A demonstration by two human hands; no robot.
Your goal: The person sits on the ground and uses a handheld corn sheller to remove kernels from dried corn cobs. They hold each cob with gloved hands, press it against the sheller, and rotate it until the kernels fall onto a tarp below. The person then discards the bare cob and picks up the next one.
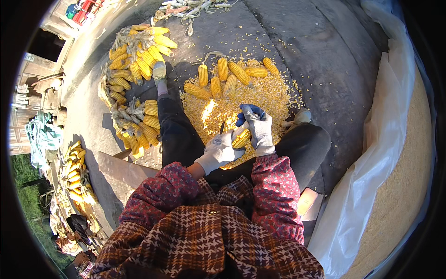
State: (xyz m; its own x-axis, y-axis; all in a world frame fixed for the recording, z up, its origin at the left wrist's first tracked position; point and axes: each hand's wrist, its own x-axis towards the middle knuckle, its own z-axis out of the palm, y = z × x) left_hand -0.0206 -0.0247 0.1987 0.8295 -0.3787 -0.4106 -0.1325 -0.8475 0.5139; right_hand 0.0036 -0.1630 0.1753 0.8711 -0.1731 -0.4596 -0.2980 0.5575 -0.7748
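Between my hands is a partly shelled corn cob (241, 138), with a pale bare strip and yellow kernels showing. My left hand (220, 149), in a white work glove, grips it from the left. A thin dark tool (222, 127) sticks up beside the left fingers; its lower part is hidden. On the cob's right side, my right hand (260, 129) has its blue-coated fingers curled over the upper end. Under both hands spreads a heap of loose corn kernels (195, 117). Several whole ears of corn (239, 74) lie along the heap's far edge.
Bundled ears of corn with husks (120, 73) curve around my left foot (159, 71). Bare cobs and husks (191, 10) lie at the far edge. A plastic sheet (373, 167) borders a tan mass (400, 181) at right. A wooden board (122, 169) lies left.
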